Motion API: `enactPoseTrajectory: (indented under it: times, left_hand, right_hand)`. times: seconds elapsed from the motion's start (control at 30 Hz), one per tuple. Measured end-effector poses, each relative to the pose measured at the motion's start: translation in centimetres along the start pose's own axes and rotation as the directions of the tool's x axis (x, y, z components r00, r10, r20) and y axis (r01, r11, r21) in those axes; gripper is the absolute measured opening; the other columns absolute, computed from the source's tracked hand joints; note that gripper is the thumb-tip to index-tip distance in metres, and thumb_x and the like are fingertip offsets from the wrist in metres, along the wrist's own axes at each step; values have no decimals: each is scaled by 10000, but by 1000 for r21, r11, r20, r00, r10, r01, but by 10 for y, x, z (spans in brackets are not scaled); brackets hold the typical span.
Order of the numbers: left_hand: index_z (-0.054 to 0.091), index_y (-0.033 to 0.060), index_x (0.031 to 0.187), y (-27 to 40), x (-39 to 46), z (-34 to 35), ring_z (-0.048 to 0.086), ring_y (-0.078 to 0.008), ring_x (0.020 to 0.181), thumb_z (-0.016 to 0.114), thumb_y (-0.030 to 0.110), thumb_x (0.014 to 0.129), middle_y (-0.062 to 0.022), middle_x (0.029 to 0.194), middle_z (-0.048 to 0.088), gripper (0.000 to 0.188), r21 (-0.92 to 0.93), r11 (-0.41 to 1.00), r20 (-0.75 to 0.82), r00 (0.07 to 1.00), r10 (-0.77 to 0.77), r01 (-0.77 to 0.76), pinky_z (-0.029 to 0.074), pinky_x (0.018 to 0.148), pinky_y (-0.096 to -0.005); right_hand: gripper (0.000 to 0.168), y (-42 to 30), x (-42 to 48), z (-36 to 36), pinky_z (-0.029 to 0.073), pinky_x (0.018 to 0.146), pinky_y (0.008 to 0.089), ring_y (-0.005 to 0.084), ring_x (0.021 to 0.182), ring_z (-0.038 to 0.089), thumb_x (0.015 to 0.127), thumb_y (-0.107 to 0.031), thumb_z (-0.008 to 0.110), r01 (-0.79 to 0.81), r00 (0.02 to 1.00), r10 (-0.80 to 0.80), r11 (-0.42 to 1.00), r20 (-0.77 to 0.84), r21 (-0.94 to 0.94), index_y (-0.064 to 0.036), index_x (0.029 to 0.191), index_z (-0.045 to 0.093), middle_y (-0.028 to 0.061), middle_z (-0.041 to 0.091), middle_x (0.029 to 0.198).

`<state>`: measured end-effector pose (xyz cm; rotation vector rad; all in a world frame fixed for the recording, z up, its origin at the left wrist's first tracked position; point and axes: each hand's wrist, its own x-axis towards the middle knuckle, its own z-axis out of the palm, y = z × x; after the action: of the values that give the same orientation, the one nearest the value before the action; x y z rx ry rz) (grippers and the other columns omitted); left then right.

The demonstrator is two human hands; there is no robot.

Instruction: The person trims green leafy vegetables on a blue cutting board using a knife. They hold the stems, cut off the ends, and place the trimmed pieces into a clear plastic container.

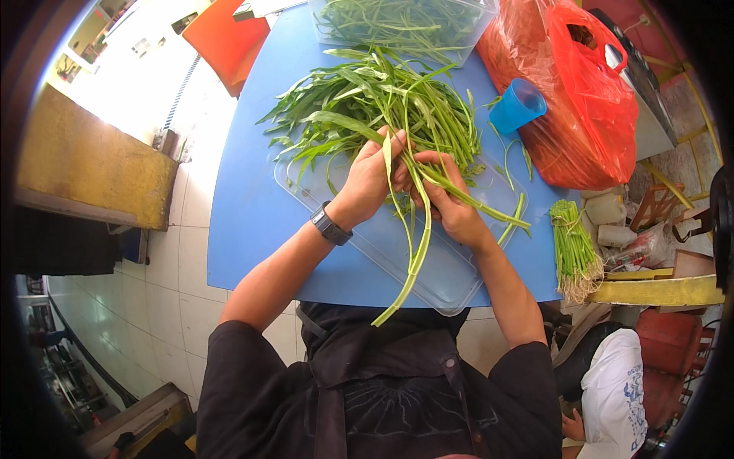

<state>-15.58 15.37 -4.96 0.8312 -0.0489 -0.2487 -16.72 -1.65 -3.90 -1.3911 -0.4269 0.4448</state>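
Observation:
My left hand (367, 183), with a dark watch on its wrist, grips leafy water spinach stalks (421, 241) between thumb and fingers. Close beside it, my right hand (459, 215) has its fingers around the same stalks. One long pale-green stem hangs down toward my lap, while another sticks out to the right past my right hand. Just beyond both hands lies a heap of long-leaved greens (355, 94). It partly covers a clear plastic lid (421, 275), whose near corner overhangs the table's front edge. Some of my fingertips are hidden among the stalks.
On the blue table (246, 229) stand a clear tub (471, 46) of greens, a blue plastic cup (513, 109) and a full red plastic bag (596, 120). A tied bundle of rooted greens (573, 246) is at the right edge. A person in a white shirt (610, 390) is lower right.

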Motion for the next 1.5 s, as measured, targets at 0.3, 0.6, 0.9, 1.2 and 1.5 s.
enactPoseTrajectory:
  times: [0.3,0.6,0.9,1.2,1.5]
  left_hand:
    - [528,73,970,7,-3,9,388,-100,469,430,281,1017,18,546,406,235,78,997,-4,1000,1,-1,331,466,-253]
    - [491,77,975,5,3,0,388,-107,506,450,236,1014,-3,622,411,169,6,994,-87,990,110,-110,355,488,-256]
    - [495,97,1005,-2,-2,5,399,-83,529,416,241,1032,0,647,449,167,-17,998,0,998,65,-65,324,480,-219]
    - [466,94,985,-2,-1,-1,439,-101,578,443,265,1026,-8,675,473,177,-26,999,82,996,35,-33,386,551,-245]
    - [514,54,1127,-2,0,-7,442,-84,641,442,189,1001,10,694,473,198,95,994,171,985,36,-53,397,613,-241]
  right_hand:
    - [287,2,1,-1,303,515,176,33,627,400,1009,-177,465,-18,1000,19,999,-11,33,-97,1284,441,2,530,868]
    - [319,7,1,-4,257,478,184,37,551,329,1023,-216,444,21,999,-26,992,42,127,-123,1327,418,15,489,772]
    - [300,3,3,-2,255,478,185,35,563,345,1016,-199,460,-16,1000,16,996,2,85,-108,1300,431,3,498,783]
    - [264,5,2,-3,316,544,169,27,672,422,1013,-220,479,-28,999,30,995,-20,98,-109,1249,438,-28,501,856]
    - [237,3,1,-4,459,664,217,63,836,541,1005,-215,497,24,994,-27,999,-110,-34,-98,1211,471,5,553,1026]
